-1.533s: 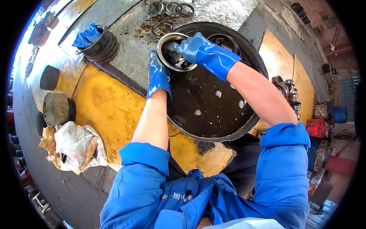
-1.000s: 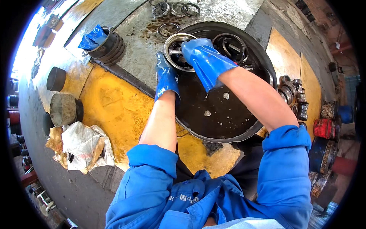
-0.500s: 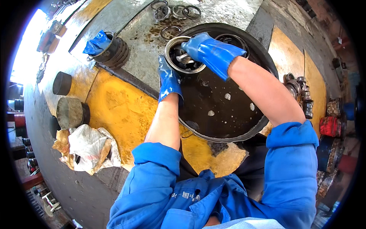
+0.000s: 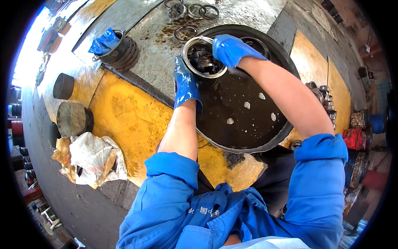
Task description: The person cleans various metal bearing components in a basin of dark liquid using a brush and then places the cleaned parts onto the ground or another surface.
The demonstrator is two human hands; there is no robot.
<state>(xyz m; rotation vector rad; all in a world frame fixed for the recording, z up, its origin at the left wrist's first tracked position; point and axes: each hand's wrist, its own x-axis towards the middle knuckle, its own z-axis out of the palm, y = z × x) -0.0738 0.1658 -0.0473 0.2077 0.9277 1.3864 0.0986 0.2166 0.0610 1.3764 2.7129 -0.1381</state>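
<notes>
Over the far left part of a wide black basin [image 4: 271, 146] of dark liquid is a thick, shiny steel ring [image 4: 214, 76], tilted toward me. Dark, wet metal parts [image 4: 204, 59] show inside it; their exact kind is hard to make out. My left hand [image 4: 185, 85], in a wet blue rubber glove, grips the ring's left side, fingers partly hidden. On the right side, my gloved right hand [image 4: 232, 50] is closed over the rim, its fingertips hidden. Just beyond that hand, another ring [image 4: 265, 49] lies in the basin.
Several loose metal rings [image 4: 185, 34] lie on the stained metal sheet at the back. A dark pot [image 4: 117, 53] holding blue gloves stands far left. Nearer are a cylindrical tin [image 4: 70, 119] and a crumpled white bag [image 4: 94, 159]. Metal parts [image 4: 325, 97] are piled right of the basin.
My right hand has moved from inside the ring, where it was at a shiny metal piece, to the right rim. The ring has shifted slightly right and tilts more toward me.
</notes>
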